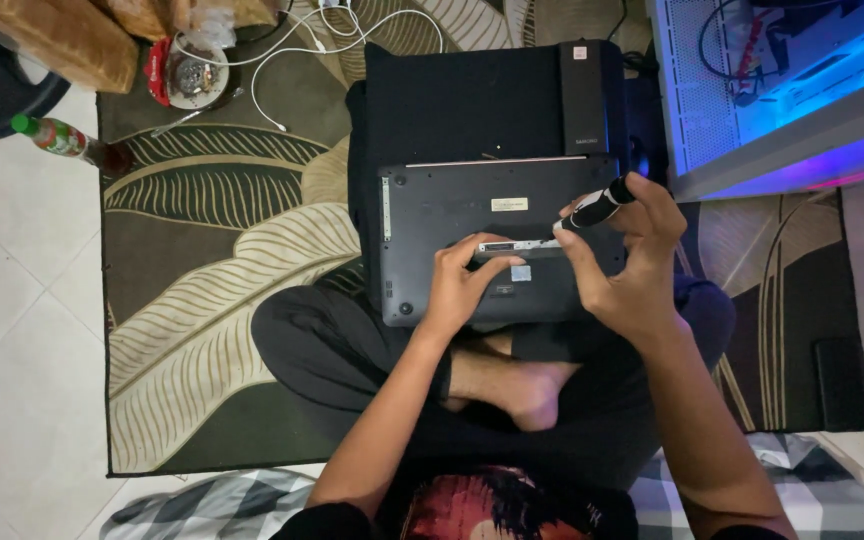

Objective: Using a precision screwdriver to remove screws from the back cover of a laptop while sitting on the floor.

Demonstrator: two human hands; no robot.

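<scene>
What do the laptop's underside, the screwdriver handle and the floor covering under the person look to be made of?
Laptop underside: likely matte dark grey plastic, since it shows a dull, even sheen and moulded edges; painted metal can't be ruled out. Screwdriver, held in the right hand: the black and white handle looks like smooth plastic or rubber. Rug: woven textile with a flat, non-reflective leaf pattern. The left hand rests on the laptop.
</scene>
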